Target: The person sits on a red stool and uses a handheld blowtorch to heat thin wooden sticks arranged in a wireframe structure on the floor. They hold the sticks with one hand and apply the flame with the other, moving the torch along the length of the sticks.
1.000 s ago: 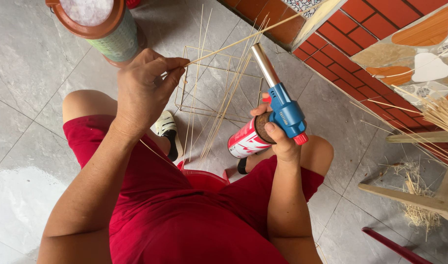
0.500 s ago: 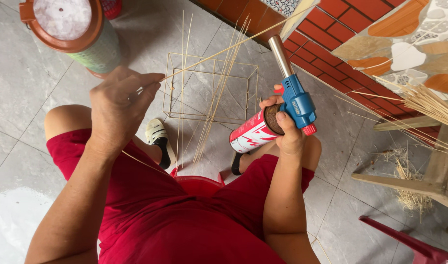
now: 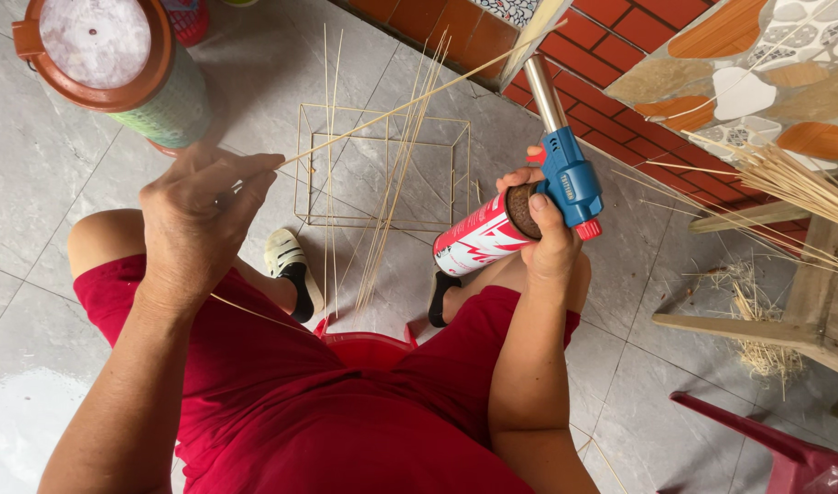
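My left hand (image 3: 204, 220) pinches a long thin bamboo stick (image 3: 410, 102) that slants up to the right, its far end near the torch nozzle. My right hand (image 3: 547, 233) grips a gas torch (image 3: 529, 206): a red and white canister with a blue head and a metal nozzle pointing up toward the brick wall. On the floor between my knees lies a square frame of thin sticks (image 3: 382, 165), with several loose sticks (image 3: 396, 183) lying across it.
A brown-lidded green jar (image 3: 108, 64) stands at the upper left. A red brick wall (image 3: 620, 55) runs along the top right. A wooden stand (image 3: 794, 302) with a bundle of sticks (image 3: 785, 183) is at the right, and a red plastic chair edge (image 3: 757, 444) at the lower right.
The view has tilted down slightly. My left hand has shifted left and down with the stick. The torch stays upright in my right hand, nozzle near the stick's far end.
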